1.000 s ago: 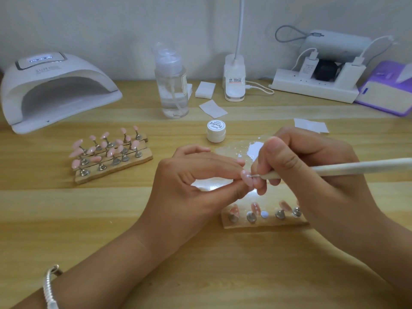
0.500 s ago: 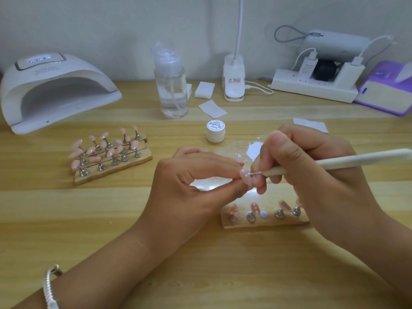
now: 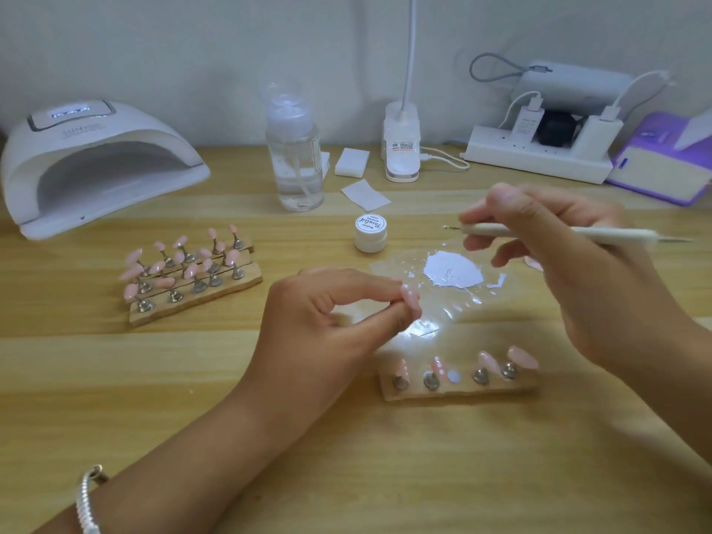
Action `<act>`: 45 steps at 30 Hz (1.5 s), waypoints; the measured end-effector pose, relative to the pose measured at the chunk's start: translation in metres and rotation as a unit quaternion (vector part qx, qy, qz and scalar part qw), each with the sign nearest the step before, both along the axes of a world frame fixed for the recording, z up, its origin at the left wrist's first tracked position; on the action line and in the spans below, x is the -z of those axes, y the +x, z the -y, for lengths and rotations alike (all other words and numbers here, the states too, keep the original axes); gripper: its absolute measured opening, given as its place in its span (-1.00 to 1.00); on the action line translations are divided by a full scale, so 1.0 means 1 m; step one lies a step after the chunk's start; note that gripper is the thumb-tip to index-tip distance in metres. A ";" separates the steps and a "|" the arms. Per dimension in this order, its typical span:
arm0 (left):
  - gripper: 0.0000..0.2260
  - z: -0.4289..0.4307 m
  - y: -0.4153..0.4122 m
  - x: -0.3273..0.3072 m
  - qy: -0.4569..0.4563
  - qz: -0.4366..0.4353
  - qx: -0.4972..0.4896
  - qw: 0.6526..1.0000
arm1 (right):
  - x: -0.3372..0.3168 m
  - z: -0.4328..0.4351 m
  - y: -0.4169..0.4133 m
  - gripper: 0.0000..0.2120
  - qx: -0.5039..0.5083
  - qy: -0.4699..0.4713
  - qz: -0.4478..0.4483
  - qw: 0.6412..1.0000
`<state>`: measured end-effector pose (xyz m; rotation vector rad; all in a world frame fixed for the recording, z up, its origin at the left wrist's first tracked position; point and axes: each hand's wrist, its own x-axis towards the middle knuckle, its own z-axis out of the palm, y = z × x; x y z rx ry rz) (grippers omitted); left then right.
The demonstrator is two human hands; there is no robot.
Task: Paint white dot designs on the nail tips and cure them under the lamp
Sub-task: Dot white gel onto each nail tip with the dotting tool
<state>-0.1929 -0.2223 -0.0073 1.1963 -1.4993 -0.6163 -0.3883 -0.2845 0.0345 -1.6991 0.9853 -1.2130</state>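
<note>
Hard to read: the nail tip [image 3: 410,296] is pinched between thumb and forefinger of my left hand [image 3: 327,321]; the pads cover most of it, so I can't tell if any dot is on it. My other left fingers curl under, out of sight

My right hand [image 3: 558,271] pinches the dotting tool [image 3: 539,233] near its front, fingers pressed together round the shaft. Its ball end points to 9 o'clock in the air, well apart from the nail tip at its 7 o'clock

Something pink at 3 o'clock of the paint blob [image 3: 452,269] is mostly behind my right hand. The purple box [image 3: 655,167] is cut by the right edge

The blob sits on a clear sheet [image 3: 458,306] between my hands, the jar [image 3: 370,233] at its 10 o'clock, lid on. The holder strip [image 3: 458,391], with four tips on pegs, is at 5 o'clock of my left hand, its right end just beside my right wrist

The rack [image 3: 192,279] is at 9 o'clock of my left hand, bare wood between. The curing lamp [image 3: 96,163] is at 10 o'clock, mouth towards me, wood showing between it and the rack
</note>
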 end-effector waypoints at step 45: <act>-0.89 0.008 0.005 0.005 0.140 0.042 0.028 0.989 | 0.039 0.024 -0.020 -0.72 0.085 0.006 -0.136 0.987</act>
